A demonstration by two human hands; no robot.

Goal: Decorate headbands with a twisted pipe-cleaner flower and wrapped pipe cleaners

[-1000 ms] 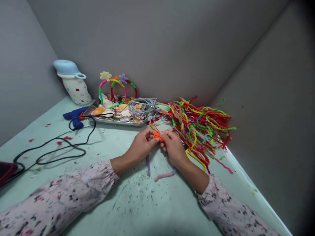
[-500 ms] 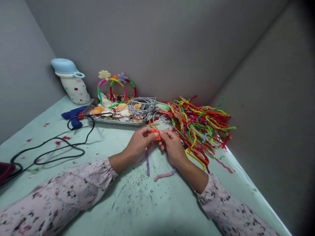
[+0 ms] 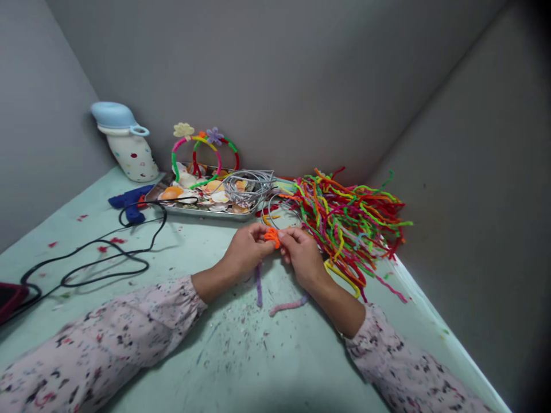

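Note:
Between both hands is a small looped orange pipe cleaner (image 3: pixel 272 236), pinched just above the table. My left hand (image 3: pixel 246 252) is closed on its left side with thumb and fingers. From the right, my right hand (image 3: pixel 303 255) pinches its other edge. A purple pipe cleaner (image 3: pixel 259 287) hangs or lies below my left fingers; its upper end is hidden. Under my right wrist lies a pink and purple pipe cleaner (image 3: pixel 286 308), partly covered. Just beyond the fingers is a loop of grey wire (image 3: pixel 263 213).
A large pile of coloured pipe cleaners (image 3: pixel 348 215) lies at right. Behind, a metal tray (image 3: pixel 206 214) holds shells, coiled grey wire (image 3: pixel 247 186) and two flower-topped hoops (image 3: pixel 174 158). At left are a blue glue gun (image 3: pixel 129 201), black cable (image 3: pixel 107 279) and a bottle (image 3: pixel 131 155).
The fingers shift slightly around the orange pipe cleaner, and its loops show more openly now. Both hands keep their pinch in nearly the same place.

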